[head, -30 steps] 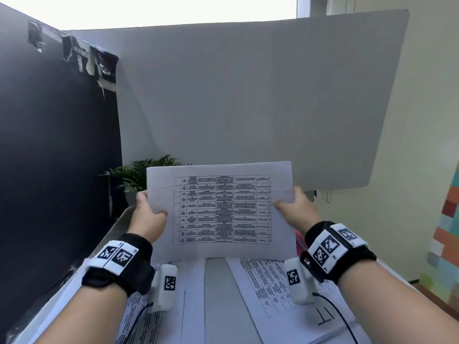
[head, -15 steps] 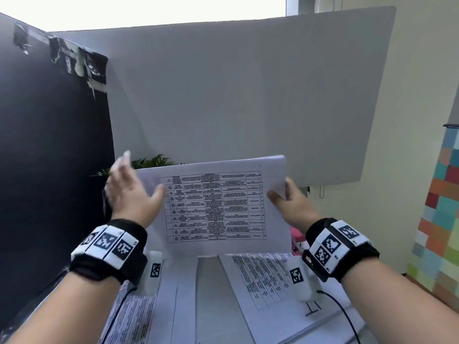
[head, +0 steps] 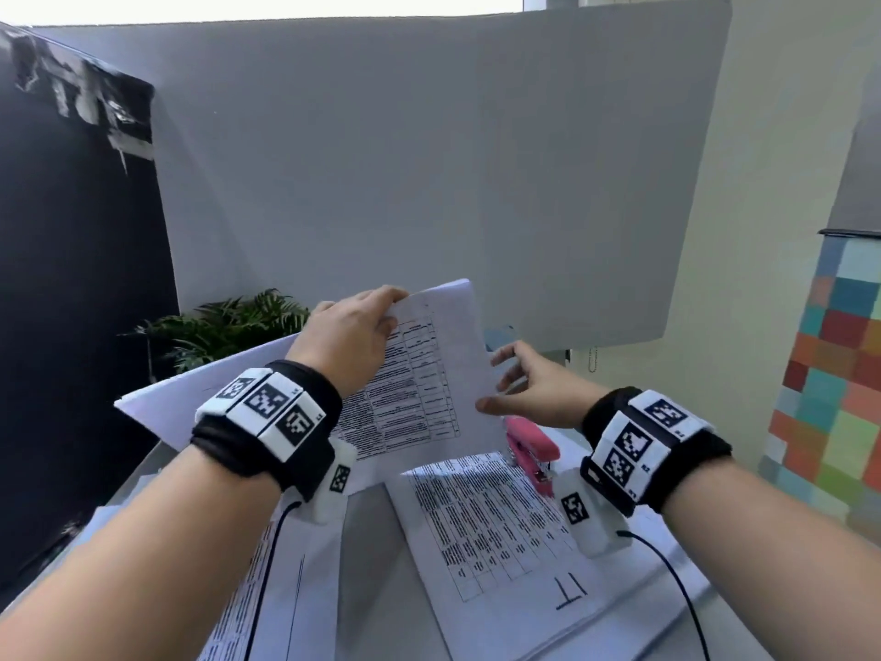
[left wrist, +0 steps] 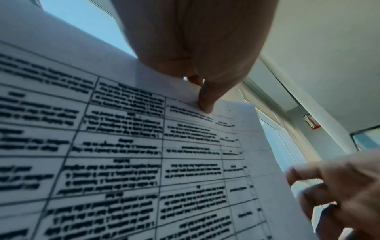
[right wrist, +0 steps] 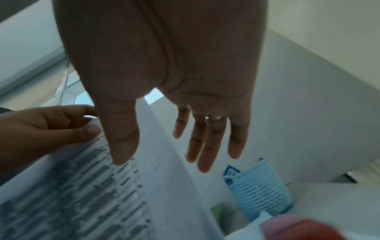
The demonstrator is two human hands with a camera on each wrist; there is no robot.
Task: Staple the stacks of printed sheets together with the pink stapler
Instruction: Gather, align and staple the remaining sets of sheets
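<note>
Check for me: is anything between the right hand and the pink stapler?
Nothing visible. The right hand, fingers straight, hangs above the stapler, which lies on the desk beside the printed stack. The sheets gripped by the left hand lie left of that path; their edge is by the right thumb.

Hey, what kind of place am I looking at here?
Probably an office desk or workstation. Printed sheets with tables cover the desk, a pink stapler sits beside them, a grey divider panel stands behind, and a potted plant occupies the corner.
</note>
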